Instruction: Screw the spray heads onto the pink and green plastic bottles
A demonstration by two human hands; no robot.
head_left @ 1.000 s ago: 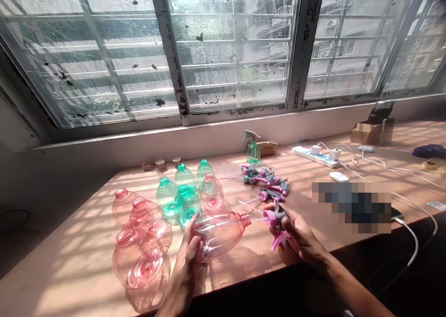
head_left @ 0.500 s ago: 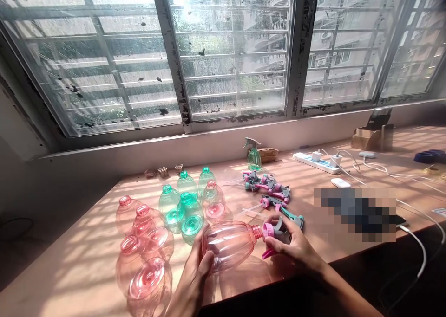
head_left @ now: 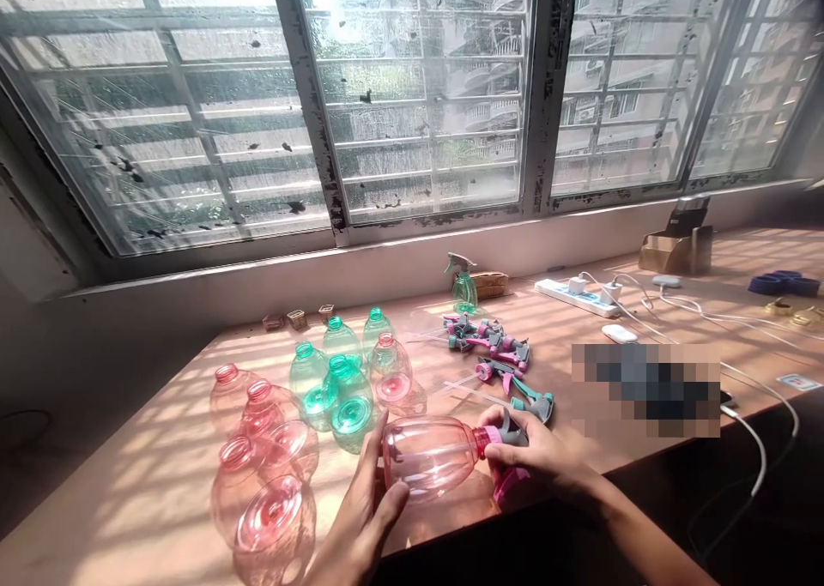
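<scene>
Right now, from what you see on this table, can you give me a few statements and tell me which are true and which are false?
1. The left hand holds a pink bottle turned on its side. True.
2. The right hand grips a spray head at that bottle's neck. True.
3. Every loose bottle is pink. False: green bottles stand among the pink ones.
4. Nothing here is plugged in. False: the power strip near the window has plugs in it.
5. Spare spray heads lie in a heap beyond the held bottle. True.
</scene>
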